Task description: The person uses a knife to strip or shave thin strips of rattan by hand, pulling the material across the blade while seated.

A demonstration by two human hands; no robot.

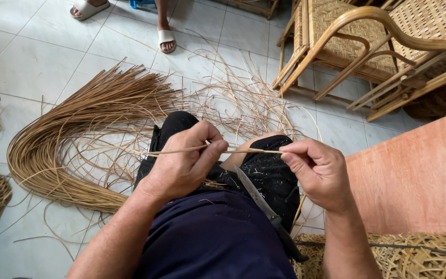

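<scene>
My left hand point(184, 163) and my right hand point(318, 173) both pinch one thin rattan strip point(254, 151) stretched level between them above my knees. The strip's left end sticks out past my left fingers. A long knife point(256, 195) with a dark handle lies across my lap on my dark shorts, its blade pointing up toward the strip, below and between the hands. Neither hand touches the knife.
A big curved bundle of rattan strips point(78, 129) lies on the white tiled floor at left, with loose strands point(243, 98) scattered ahead. Woven rattan chairs point(367, 46) stand at upper right. An orange board point(419, 175) is at right, woven work point(419, 253) below it. Another person's sandalled feet point(166, 39) are at the top.
</scene>
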